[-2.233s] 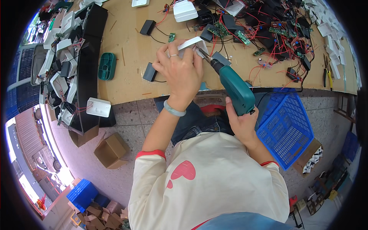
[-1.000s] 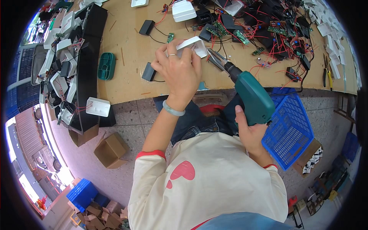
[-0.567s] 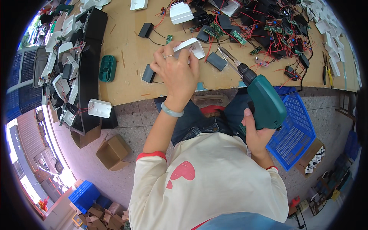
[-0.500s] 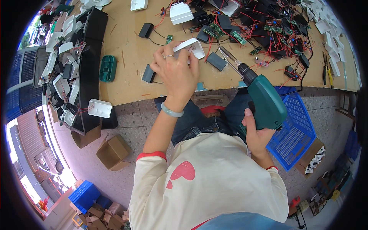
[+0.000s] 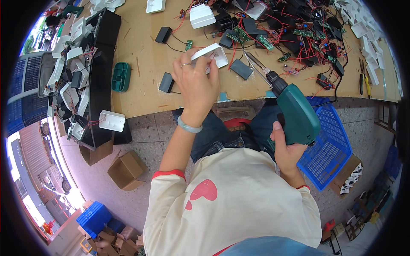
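My left hand (image 5: 195, 83) bends its fingers over a white plastic case (image 5: 220, 56) and grips its near left side. The case is tilted on the table, with thin red wires inside it; my fingers hide part of it. My right hand (image 5: 287, 147) is wrapped around the handle of a green power drill (image 5: 299, 113). The drill's long bit points up and left over the table, past a dark grey box (image 5: 241, 68) and apart from the white case. Another black box (image 5: 166, 82) with a wire lies left of my left hand.
Black boxes, red wires and green circuit boards (image 5: 303, 32) pile up at the back right. A black bin (image 5: 103, 42) of white cases stands left, beside a green tray (image 5: 120, 77). Yellow-handled pliers (image 5: 367, 84) lie far right. Under the table edge is a blue crate (image 5: 329, 149).
My left hand has shifted slightly to the left, and the white case has turned a little with it. The right hand and the drill have barely moved.
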Available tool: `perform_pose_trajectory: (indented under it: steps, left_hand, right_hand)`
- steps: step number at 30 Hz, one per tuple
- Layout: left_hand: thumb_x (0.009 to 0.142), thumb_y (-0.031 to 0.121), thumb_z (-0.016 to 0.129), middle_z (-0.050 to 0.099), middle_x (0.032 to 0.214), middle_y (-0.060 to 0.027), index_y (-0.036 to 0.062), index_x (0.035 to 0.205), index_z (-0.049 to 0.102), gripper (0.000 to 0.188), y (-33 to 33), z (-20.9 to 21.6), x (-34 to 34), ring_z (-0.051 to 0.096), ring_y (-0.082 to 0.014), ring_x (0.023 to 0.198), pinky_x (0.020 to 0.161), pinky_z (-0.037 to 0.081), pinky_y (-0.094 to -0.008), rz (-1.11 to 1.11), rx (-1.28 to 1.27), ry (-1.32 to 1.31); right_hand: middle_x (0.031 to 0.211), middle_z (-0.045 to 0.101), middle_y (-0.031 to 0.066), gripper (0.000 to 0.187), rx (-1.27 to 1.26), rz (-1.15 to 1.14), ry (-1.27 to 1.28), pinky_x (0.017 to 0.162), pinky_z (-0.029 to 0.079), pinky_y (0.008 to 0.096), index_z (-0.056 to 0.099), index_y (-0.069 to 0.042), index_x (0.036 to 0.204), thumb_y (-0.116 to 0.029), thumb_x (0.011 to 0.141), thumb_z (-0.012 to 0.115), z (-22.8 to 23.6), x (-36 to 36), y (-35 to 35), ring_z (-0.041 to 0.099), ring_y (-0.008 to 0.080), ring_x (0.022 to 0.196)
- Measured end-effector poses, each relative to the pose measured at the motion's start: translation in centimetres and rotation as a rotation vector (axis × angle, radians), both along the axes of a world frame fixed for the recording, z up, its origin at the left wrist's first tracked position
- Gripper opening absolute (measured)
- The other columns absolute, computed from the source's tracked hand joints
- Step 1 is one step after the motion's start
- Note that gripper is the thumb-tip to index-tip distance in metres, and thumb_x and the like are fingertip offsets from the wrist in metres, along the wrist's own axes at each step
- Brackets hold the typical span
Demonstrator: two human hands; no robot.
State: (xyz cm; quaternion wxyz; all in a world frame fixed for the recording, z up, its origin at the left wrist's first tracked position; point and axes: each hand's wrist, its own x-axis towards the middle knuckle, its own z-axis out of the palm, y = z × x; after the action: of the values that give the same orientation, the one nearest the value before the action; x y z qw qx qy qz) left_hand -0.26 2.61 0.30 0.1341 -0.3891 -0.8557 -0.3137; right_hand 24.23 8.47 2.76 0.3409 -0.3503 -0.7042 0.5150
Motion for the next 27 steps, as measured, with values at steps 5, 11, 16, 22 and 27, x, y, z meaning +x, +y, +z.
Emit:
perform_pose_trajectory:
  steps: [5,11,16,22,27]
  left_hand:
    - [0.08,0.01,0.075,0.063,0.116,-0.0084,0.0047,0.087,0.072,0.009,-0.1,-0.1,-0.5,0.053,-0.0336,0.106,0.093,0.042,-0.0458,-0.023,0.049,-0.002]
    - [0.08,0.011,0.076,0.064,0.11,-0.0135,0.0034,0.086,0.072,0.01,-1.0,0.5,-1.5,0.055,-0.0341,0.1,0.088,0.045,-0.0436,0.011,0.138,-0.078]
    - [0.079,0.01,0.077,0.064,0.107,-0.0145,0.0047,0.084,0.073,0.009,-1.4,1.0,-2.1,0.056,-0.0331,0.097,0.085,0.046,-0.0437,0.034,0.235,-0.204]
    - [0.075,0.01,0.078,0.066,0.107,-0.0095,0.0072,0.08,0.072,0.008,-1.4,0.6,-1.1,0.056,-0.0313,0.1,0.085,0.043,-0.0428,-0.125,0.112,0.028]
    - [0.074,0.012,0.079,0.067,0.109,-0.0072,0.0089,0.079,0.072,0.009,-1.9,0.0,-0.7,0.055,-0.0308,0.102,0.088,0.04,-0.043,-0.195,0.075,0.055]
  right_hand:
    - [0.074,0.061,0.0034,0.022,-0.059,-0.016,0.044,0.053,0.046,0.0227,0.061,0.005,0.113,0.006,0.092,0.066,0.3,-0.3,-0.1,0.056,0.0079,0.058]
    - [0.075,0.062,0.0038,0.021,-0.108,-0.025,0.05,0.053,0.046,0.0229,0.061,0.005,0.112,0.006,0.092,0.066,0.9,-0.5,-0.2,0.056,0.008,0.058]
    - [0.077,0.062,0.0043,0.022,-0.112,-0.019,0.033,0.053,0.046,0.0229,0.061,0.005,0.113,0.007,0.092,0.066,1.0,-0.3,-0.3,0.056,0.0081,0.058]
    - [0.08,0.063,0.0039,0.024,-0.018,0.049,0.031,0.053,0.046,0.0224,0.063,0.005,0.114,0.004,0.091,0.069,0.2,-0.4,-0.3,0.057,0.0075,0.061]
    - [0.082,0.064,0.0031,0.026,-0.063,0.12,0.005,0.054,0.046,0.0226,0.064,0.003,0.115,-0.002,0.091,0.072,-0.5,-0.6,-0.8,0.057,0.0065,0.063]
